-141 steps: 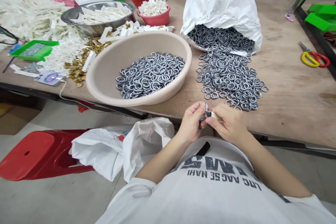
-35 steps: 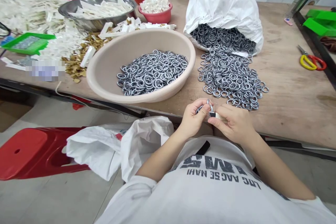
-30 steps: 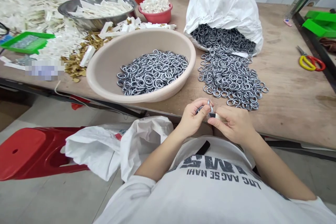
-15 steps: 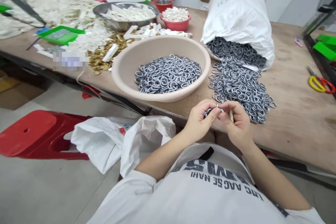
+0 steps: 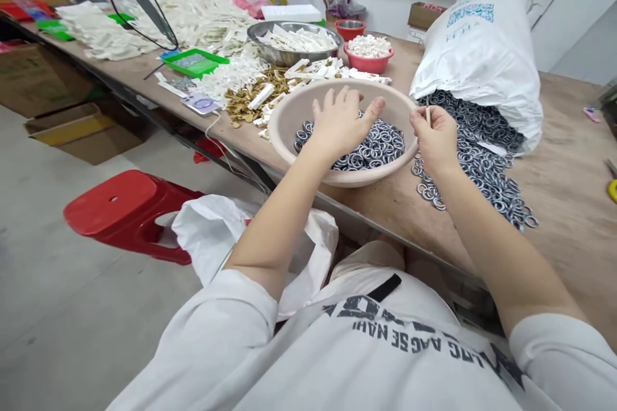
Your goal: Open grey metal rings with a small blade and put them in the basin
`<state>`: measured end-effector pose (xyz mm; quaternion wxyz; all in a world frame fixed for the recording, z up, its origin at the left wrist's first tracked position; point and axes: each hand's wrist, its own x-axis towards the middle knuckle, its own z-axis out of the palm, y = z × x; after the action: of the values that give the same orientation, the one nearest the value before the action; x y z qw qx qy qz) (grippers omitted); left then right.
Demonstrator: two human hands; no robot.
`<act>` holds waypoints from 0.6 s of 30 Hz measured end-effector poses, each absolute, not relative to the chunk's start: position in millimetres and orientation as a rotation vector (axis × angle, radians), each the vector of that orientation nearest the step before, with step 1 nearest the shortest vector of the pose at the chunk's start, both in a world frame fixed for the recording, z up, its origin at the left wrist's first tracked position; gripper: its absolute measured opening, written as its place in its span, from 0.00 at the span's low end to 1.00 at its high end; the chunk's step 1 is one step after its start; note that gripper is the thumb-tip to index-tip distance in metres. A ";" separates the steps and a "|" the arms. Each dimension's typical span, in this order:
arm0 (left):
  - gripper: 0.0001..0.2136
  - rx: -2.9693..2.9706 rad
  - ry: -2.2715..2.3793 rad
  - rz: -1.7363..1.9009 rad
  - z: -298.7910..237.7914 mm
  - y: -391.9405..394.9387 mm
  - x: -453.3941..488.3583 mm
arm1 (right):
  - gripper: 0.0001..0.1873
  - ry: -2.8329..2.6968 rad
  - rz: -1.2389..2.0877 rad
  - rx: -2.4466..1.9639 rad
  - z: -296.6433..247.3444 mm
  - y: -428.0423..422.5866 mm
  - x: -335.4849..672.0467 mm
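My left hand (image 5: pixel 340 119) is over a beige plastic basin (image 5: pixel 284 135), its fingers spread and no ring visible in them. Below it, many grey metal-looking rings (image 5: pixel 380 144) lie in the basin. My right hand (image 5: pixel 436 135) is beside the basin's right rim, thumb and fingers pinched on a thin pale stick-like tool (image 5: pixel 428 115); most of the tool is hidden in the grip. Loose rings (image 5: pixel 482 173) are piled on the table just right of that hand, spilling from the mouth of a white woven sack (image 5: pixel 482 45).
Behind the basin are a red bowl of white pieces (image 5: pixel 370 63), a steel bowl (image 5: pixel 270 54) and brass-coloured parts (image 5: pixel 250 99). Further left are a green tray (image 5: pixel 193 64) and heaped white strips (image 5: pixel 193 13). A red stool (image 5: pixel 116 199) and an open white bag (image 5: pixel 207 231) stand below the table edge.
My hands have parted from near the table's front edge. The left has moved over the basin and opened, with the rings gone from it; the right has moved up, still gripping the tool.
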<state>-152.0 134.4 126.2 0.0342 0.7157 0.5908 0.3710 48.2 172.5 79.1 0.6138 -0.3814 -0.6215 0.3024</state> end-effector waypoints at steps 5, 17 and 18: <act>0.20 2.072 1.146 1.392 116.3 47.8 -82.5 | 0.16 -1.366 0.538 -0.855 103.0 153.8 80.0; 0.30 0.583 0.305 0.224 19.4 -75.4 105.4 | 0.08 -1.211 0.206 -0.518 209.0 76.0 151.0; 0.29 0.541 0.304 0.162 18.0 -79.7 112.3 | 0.14 -1.291 0.287 -0.648 210.3 75.7 156.6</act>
<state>112.3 -79.7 18.0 0.9491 0.2658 0.1493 0.0798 156.6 75.7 210.3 0.7410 -0.2956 -0.5886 0.1309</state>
